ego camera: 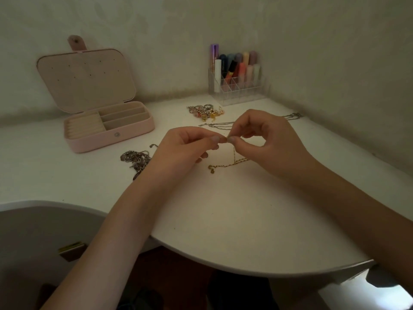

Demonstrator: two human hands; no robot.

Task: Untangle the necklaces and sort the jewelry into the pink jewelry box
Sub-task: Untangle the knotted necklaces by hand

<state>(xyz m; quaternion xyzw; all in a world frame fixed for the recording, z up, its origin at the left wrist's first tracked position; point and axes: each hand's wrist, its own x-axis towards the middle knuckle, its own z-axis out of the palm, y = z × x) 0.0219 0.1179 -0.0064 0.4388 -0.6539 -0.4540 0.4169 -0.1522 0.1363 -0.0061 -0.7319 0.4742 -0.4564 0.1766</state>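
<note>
Both hands, left hand (187, 145) and right hand (263, 139), pinch the gold necklace (230, 163) in their fingers; silver chains (136, 158) lie left, the pink jewelry box (107, 128) beyond, the worktop (223, 220) edge near.

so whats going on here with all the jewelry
A person is working on a gold chain, pinching one end between the left hand and right hand just above the white table. The pink jewelry box stands open, its compartments looking empty. A silver tangle, another silver chain and small pieces wait.
</note>
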